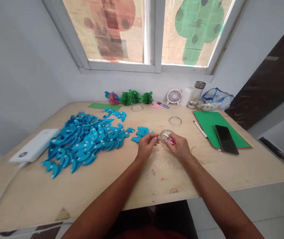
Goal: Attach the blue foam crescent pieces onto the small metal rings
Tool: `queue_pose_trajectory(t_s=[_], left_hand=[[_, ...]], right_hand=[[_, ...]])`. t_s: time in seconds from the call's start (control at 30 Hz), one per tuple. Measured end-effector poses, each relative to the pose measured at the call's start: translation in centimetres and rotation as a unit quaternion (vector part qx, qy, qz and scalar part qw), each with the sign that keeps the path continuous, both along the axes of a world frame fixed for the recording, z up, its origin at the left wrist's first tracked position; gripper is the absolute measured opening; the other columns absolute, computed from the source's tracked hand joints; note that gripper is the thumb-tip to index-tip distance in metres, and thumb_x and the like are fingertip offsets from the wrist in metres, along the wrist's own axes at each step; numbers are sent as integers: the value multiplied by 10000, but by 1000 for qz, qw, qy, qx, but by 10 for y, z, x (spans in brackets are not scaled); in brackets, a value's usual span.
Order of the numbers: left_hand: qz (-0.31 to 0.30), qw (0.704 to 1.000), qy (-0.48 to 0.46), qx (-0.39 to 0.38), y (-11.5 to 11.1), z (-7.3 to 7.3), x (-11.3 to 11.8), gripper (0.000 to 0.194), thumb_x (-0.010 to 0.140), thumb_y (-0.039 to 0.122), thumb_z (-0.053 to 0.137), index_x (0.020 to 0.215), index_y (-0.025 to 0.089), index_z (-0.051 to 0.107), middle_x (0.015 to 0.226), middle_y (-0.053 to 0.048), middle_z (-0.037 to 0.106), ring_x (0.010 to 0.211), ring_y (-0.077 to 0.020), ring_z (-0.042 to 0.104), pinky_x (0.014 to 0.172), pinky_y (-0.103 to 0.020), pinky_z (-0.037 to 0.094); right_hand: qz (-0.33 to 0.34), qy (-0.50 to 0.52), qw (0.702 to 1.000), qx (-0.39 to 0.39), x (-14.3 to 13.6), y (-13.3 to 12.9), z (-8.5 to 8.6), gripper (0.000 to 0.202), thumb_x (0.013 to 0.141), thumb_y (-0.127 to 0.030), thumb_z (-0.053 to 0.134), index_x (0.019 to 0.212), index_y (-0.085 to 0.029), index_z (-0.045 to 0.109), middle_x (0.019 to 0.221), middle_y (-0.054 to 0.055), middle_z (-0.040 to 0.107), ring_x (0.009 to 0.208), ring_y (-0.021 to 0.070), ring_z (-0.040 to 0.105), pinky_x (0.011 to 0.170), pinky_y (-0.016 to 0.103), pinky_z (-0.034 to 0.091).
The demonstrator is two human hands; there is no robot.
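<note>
My right hand (180, 147) is closed around small pink-handled scissors (171, 140) together with a thin roll of tape (162, 133), held just above the table. At the roll's left edge, the fingertips of my left hand (147, 145) are pinched together; whatever is between them is too small to make out. Just behind the left hand lies a small cluster of blue paper pieces (140, 132). Further left spreads a big heap of curved blue paper pieces (87, 136), many bearing small white squares.
Two more tape rolls, a nearer one (175, 121) and a farther one (137, 108), lie behind my hands. A phone (225, 138) rests on green sheets (208, 122) beside a pen (200, 129). A white power bank (36, 144) sits left; a fan (174, 96) and bottle (198, 93) stand behind.
</note>
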State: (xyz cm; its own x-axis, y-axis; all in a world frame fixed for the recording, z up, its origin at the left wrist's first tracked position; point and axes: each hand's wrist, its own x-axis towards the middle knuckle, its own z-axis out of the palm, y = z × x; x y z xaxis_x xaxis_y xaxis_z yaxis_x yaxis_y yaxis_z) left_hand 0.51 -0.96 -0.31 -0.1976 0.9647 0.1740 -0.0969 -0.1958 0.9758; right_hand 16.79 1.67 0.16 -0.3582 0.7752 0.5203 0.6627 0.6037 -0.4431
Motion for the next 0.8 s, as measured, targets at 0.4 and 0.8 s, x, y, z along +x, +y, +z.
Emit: queue_pose_trajectory(t_s=[0.4, 0.8], left_hand=[[-41, 998, 33, -17, 5, 4, -7, 141, 701, 254, 588, 600, 166, 633, 535, 1, 583, 503, -104, 526, 470, -210, 412], [21, 990, 140, 24, -1, 3, -5, 103, 683, 193, 575, 592, 172, 619, 590, 11, 606, 552, -107, 511, 534, -214, 400]], right_hand=[[63, -86, 994, 3, -6, -4, -1, 252, 841, -409, 476, 793, -181, 573, 656, 23, 602, 549, 122, 491, 526, 234, 281], [64, -108, 992, -1, -7, -5, 0, 261, 848, -415, 462, 766, -183, 549, 634, 14, 582, 531, 112, 475, 524, 233, 262]])
